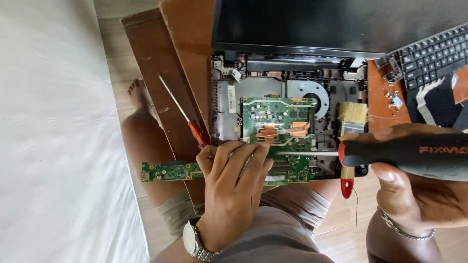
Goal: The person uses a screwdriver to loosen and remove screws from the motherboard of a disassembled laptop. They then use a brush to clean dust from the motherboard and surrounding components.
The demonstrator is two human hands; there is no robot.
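An opened laptop base (229, 104) lies on brown boards, its green motherboard (275, 119) exposed with copper heat pipes and a fan (312, 95). My left hand (231, 187) rests on the motherboard's near edge, fingers curled and pressing down on the board. My right hand (414, 182) grips a large black-and-red screwdriver (404, 153) whose metal shaft points left across the board toward my left fingers. A small green side board (168, 171) sticks out to the left of my left hand.
A second screwdriver with a red handle (187, 119) lies on the brown board (163, 78). A paintbrush (351, 122) with a red handle lies on the laptop's right side. A detached keyboard (431, 56) sits at the upper right. The laptop screen (336, 24) stands behind. White fabric covers the left.
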